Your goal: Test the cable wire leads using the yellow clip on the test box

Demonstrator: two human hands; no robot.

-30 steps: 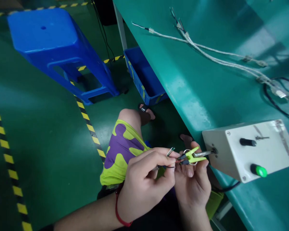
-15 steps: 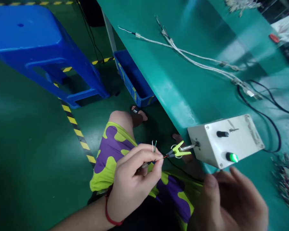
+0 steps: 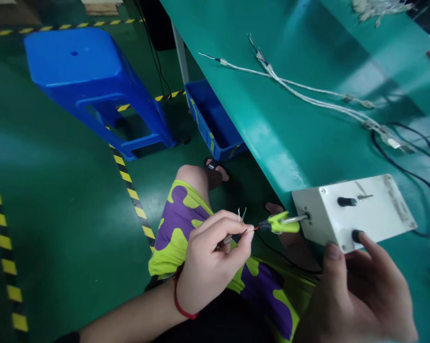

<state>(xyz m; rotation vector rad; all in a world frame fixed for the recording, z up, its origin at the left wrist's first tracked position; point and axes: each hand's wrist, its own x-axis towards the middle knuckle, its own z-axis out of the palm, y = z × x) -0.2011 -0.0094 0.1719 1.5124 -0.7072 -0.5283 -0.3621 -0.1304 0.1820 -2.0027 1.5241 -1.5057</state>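
Observation:
My left hand (image 3: 211, 257) pinches a thin cable end (image 3: 241, 224) whose bare coloured wires stick up above my fingers; one red strand runs into the yellow-green clip (image 3: 279, 222). That clip hangs on a metal rod from the side of a white test box (image 3: 354, 209) on the teal bench (image 3: 272, 109). My right hand (image 3: 361, 290) rests against the front of the box, index fingertip covering the round button (image 3: 357, 235), thumb on the box's lower edge. A black knob (image 3: 345, 201) sits higher on the box.
Several pale cables (image 3: 308, 90) and black leads (image 3: 408, 152) lie across the bench. A blue stool (image 3: 93, 81) and a blue bin (image 3: 215, 119) stand on the green floor, crossed by yellow-black tape (image 3: 129, 186). My lap in patterned shorts (image 3: 186, 214) is below.
My right hand let go of the clip, drew back, then came forward onto the box; its fingertip now covers the button that glowed green. My left hand keeps its pinch on the cable.

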